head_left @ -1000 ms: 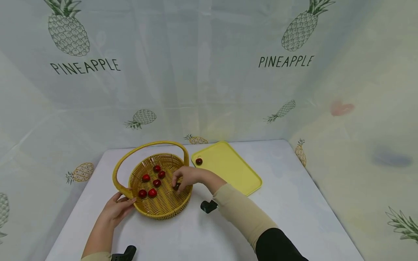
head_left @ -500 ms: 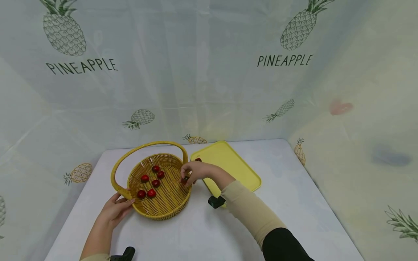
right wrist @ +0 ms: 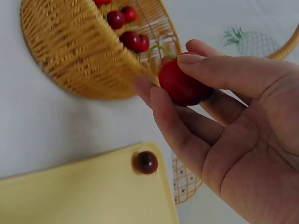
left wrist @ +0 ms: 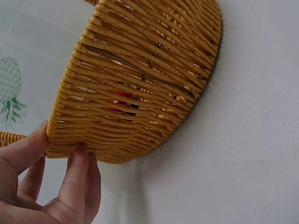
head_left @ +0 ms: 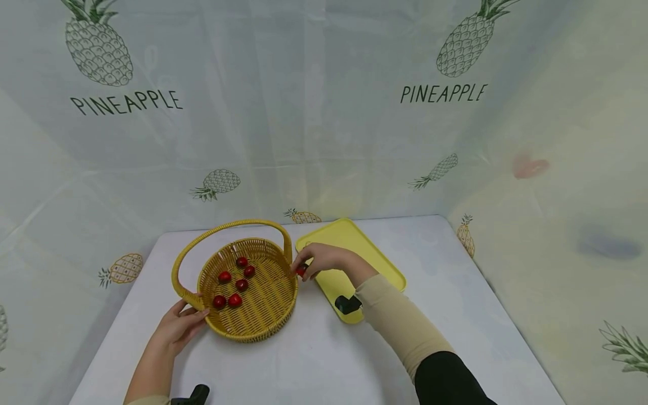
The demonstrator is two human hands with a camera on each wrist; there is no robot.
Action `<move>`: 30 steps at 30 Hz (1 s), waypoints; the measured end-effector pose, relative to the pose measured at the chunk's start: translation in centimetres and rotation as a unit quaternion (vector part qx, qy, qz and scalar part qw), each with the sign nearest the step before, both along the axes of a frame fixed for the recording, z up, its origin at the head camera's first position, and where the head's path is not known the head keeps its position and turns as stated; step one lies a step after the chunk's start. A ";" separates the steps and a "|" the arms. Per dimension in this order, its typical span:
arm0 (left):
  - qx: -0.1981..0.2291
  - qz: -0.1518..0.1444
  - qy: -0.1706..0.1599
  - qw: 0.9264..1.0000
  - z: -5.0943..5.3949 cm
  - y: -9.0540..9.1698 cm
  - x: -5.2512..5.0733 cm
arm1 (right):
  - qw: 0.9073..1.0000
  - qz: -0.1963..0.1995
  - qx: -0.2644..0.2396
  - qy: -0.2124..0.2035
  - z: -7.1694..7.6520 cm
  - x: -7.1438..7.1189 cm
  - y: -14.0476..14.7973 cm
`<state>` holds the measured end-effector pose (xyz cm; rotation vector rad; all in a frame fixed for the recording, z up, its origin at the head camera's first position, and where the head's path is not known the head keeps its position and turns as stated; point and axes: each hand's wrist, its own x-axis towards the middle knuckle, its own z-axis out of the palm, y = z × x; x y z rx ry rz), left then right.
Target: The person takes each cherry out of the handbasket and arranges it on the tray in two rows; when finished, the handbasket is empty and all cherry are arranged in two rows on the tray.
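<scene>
A round yellow wicker basket [head_left: 265,306] stands on the table, its tall handle [head_left: 230,226] raised. Several red cherries [head_left: 242,285] lie inside it. My left hand [head_left: 174,329] holds the basket's left rim near the foot of the handle, thumb on one side and fingers on the other, as the left wrist view shows. In the right wrist view, my right hand [right wrist: 233,121] pinches a red cherry [right wrist: 180,86] with a green stem between thumb and fingers. That hand is just past the basket's right rim, by the yellow tray [head_left: 367,256].
One dark cherry [right wrist: 147,162] sits in a corner of the tray; the right hand hides it in the head view. White cloth covers the table [head_left: 283,371]. Behind stands a curtain [head_left: 324,124] printed with pineapples.
My right hand has lifted the cherry from inside the basket and carried it right, over the rim towards the tray. My left hand keeps its hold on the basket.
</scene>
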<state>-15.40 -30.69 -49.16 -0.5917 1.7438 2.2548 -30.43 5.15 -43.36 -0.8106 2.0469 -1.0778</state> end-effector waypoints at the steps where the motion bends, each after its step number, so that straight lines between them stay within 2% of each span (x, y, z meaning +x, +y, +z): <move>1: 0.000 0.001 -0.001 1.000 0.0 0.0 0.0 | 1.000 -0.005 0.000 -0.003 -0.1 -0.2 0.2; 12: -0.009 0.003 -0.001 1.000 -0.4 0.0 0.0 | 0.996 -0.060 -0.006 -0.066 -1.4 -1.8 1.8; 20: -0.010 0.010 0.003 1.000 -0.5 0.0 -0.1 | 0.994 -0.076 0.003 -0.077 -2.1 -2.9 2.8; 26: -0.021 0.014 -0.001 1.000 -0.6 0.0 -0.2 | 0.990 -0.097 -0.016 -0.099 -2.9 -3.9 3.4; 30: -0.030 0.013 -0.001 0.999 -0.7 0.0 -0.3 | 0.989 -0.114 -0.025 -0.091 -3.6 -4.6 3.7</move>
